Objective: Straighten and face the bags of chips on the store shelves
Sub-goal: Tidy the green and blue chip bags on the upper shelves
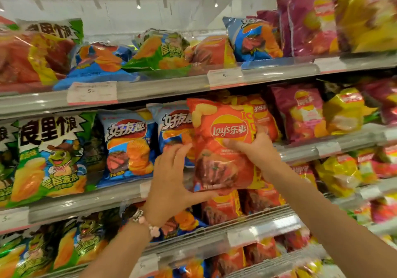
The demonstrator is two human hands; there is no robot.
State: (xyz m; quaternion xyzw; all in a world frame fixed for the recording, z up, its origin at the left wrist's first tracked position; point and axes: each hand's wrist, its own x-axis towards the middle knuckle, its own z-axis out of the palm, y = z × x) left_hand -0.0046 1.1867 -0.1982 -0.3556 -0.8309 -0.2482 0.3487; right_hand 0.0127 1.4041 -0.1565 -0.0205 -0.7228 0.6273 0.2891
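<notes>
While both hands steady it in front of the middle shelf, an orange-red foil bag of Lay's chips printed with a slab of grilled meat (222, 149) stands upright and front-on near the centre of the view. At the bag's 8 o'clock, the left hand (171, 179) cups its lower left corner, fingers curled behind the left edge and thumb pressed under the bottom seam. At its 3 o'clock, the right hand (255, 149) clasps the right edge, thumb laid across the front below the logo and fingers wrapped behind. A beaded pink bracelet (146, 222) circles the left wrist. Just behind the held bag, at its 2 o'clock, more orange Lay's bags (261, 116) fill the row. At 9 o'clock stand two blue ridged-chip bags (129, 144), with a green bag showing a cartoon frog in a cowboy hat (53, 153) further left. Maroon Lay's bags (298, 112) and yellow bags (343, 110) occupy the shelf at 3 o'clock. Paper price tags (92, 93) line the grey shelf rail (161, 89) above.
</notes>
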